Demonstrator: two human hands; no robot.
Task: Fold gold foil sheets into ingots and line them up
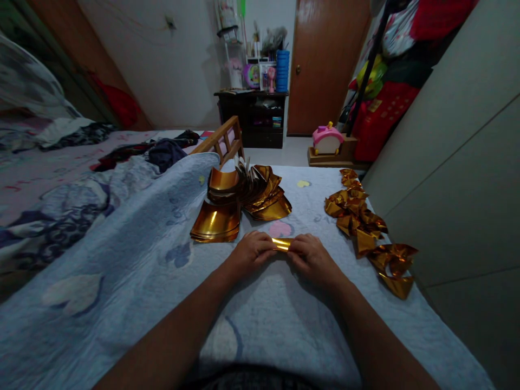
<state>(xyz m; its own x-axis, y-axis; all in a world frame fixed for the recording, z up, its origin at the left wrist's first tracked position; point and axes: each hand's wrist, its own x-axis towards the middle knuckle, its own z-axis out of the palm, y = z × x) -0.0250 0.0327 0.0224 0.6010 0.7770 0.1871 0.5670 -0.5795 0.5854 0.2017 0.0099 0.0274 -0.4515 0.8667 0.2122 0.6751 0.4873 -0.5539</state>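
Note:
A narrow strip of shiny gold foil paper (281, 244), rolled or folded, runs level between my two hands just above the bedspread. My left hand (255, 250) closes on its left end, and my right hand (311, 253) grips the right end. Only the middle of the paper shows; fingers cover both ends. Beyond my left hand lies a fanned stack of flat gold foil sheets (217, 219), with more sheets (266, 195) spread to its right. Off to the right sits a row of folded gold foil pieces (357, 216), the nearest one (394, 265) with an opening in it.
A pale blue bedspread (284, 325) with heart shapes lies under everything. A wooden rail (221, 138) stands behind the sheets, and rumpled clothes (162, 154) lie to the left. A grey cabinet (459, 179) borders the right side. A pink toy (327, 138) stands beyond the bed.

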